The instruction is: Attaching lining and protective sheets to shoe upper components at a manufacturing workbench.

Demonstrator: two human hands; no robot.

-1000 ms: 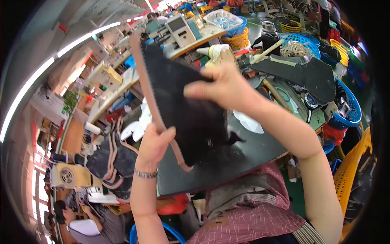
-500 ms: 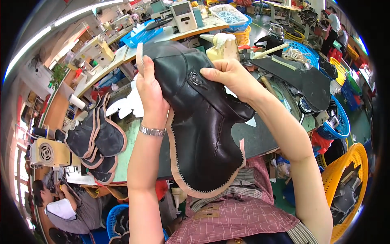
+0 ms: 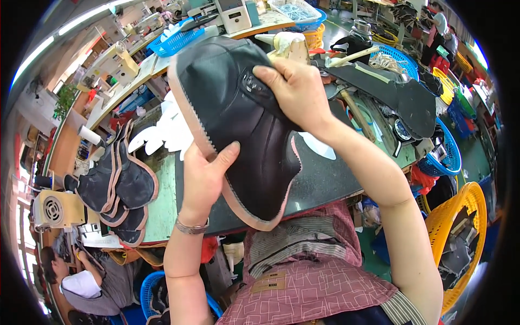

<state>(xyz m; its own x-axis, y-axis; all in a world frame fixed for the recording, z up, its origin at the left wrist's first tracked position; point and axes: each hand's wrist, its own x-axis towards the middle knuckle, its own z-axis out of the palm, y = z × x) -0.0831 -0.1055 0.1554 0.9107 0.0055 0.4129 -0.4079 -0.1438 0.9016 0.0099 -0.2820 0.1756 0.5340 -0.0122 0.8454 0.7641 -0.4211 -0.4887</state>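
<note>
– While the dark mat [image 3: 325, 181] lies below, where is the leather [image 3: 260, 146]?
– Above it; the left hand [image 3: 203, 176] grips its pink trim [image 3: 189, 108], the right hand [image 3: 300, 95] its other side, near the oval ornament [image 3: 252, 84]

Mid-frame: one left hand [image 3: 203, 176], one right hand [image 3: 299, 96], one black leather piece [image 3: 254, 132]. Lower left: one seated co-worker [image 3: 82, 284]. Upper left: one blue basket [image 3: 177, 44]. Lower right: one large yellow basket [image 3: 440, 232]. Left: stacked pale-edged pieces [image 3: 134, 184], too overlapped to count.
</note>
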